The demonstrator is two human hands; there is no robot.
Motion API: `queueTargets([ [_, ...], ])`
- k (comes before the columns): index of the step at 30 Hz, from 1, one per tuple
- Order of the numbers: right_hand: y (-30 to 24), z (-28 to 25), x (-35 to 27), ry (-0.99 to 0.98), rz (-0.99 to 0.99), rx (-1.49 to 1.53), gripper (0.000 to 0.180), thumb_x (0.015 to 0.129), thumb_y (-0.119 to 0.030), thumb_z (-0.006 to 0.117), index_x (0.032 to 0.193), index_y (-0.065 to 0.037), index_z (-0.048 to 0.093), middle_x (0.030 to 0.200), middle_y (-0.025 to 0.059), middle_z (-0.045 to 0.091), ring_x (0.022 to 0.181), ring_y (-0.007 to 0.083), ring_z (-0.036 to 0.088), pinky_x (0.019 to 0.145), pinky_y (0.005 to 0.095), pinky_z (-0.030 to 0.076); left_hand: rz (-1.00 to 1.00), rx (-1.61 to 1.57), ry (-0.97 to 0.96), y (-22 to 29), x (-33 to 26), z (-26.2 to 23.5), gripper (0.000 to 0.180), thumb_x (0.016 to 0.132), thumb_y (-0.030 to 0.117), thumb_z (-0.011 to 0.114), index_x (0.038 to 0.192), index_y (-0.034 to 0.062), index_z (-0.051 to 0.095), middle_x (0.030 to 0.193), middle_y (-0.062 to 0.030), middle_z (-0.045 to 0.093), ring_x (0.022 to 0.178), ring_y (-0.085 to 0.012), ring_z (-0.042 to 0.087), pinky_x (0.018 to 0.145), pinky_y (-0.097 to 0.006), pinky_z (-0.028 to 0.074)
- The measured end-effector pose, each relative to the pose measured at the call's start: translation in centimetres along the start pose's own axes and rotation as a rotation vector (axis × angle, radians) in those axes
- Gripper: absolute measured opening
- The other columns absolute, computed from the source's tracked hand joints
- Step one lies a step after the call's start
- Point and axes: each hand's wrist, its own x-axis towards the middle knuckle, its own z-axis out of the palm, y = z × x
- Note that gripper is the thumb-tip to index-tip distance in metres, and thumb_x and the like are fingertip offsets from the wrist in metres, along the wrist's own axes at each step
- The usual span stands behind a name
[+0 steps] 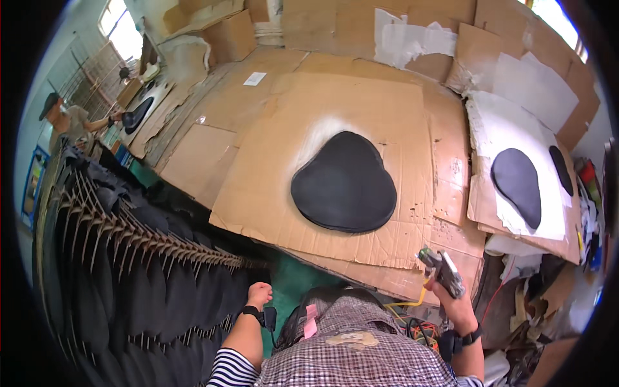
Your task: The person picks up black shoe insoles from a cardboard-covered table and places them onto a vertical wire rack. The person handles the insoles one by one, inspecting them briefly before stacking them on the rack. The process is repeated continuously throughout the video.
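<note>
My right hand (456, 308) is wrapped round a metal spray gun (446, 271), held over the near right edge of the cardboard-covered table. A yellow hose (407, 304) runs by it. Curled into a loose fist, my left hand (260, 295) hangs before the table's near edge with nothing visible in it. A black, rounded three-lobed pad, shaped like a seat (345, 184), lies flat on the cardboard sheet (258, 200). Pale overspray marks the cardboard at its upper left. Neither hand touches the pad.
Two black pads, one larger (518, 184) and one smaller (560, 170), lie on a whitened board (480, 138) at right. Racks of hanging black pieces (151, 297) stand close at left. A co-worker (77, 126) handles a black pad (137, 116) far left. Cardboard walls (335, 26) back the table.
</note>
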Motion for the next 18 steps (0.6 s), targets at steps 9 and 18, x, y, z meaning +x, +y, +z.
queueTargets([
  [9, -5.3, 5.4, -9.1, 0.156, -0.112, 0.047, 0.055, 0.081, -0.007, 0.067, 0.13, 0.002, 0.044, 0.091, 0.0068, 0.06, 0.084, 0.016, 0.06, 0.078, 0.0311, 0.049, 0.273, 0.137, -0.079, 6.4, 4.2, -2.2, 0.012, 0.077, 0.009, 0.06, 0.079, 0.0012, 0.068, 0.067, -0.0066, 0.064, 0.055, -0.0149, 0.06, 0.053, -0.029, 0.049],
  [18, -4.6, 7.7, -12.6, 0.179, -0.125, 0.068, 0.061, 0.081, -0.015, 0.07, 0.132, 0.003, 0.043, 0.089, 0.0083, 0.062, 0.077, 0.0165, 0.062, 0.073, 0.0307, 0.05, 0.554, 0.4, 0.0, 6.3, 8.0, -5.7, 0.014, 0.076, 0.015, 0.063, 0.081, 0.0034, 0.069, 0.073, -0.0118, 0.068, 0.068, -0.0214, 0.066, 0.064, -0.034, 0.051],
])
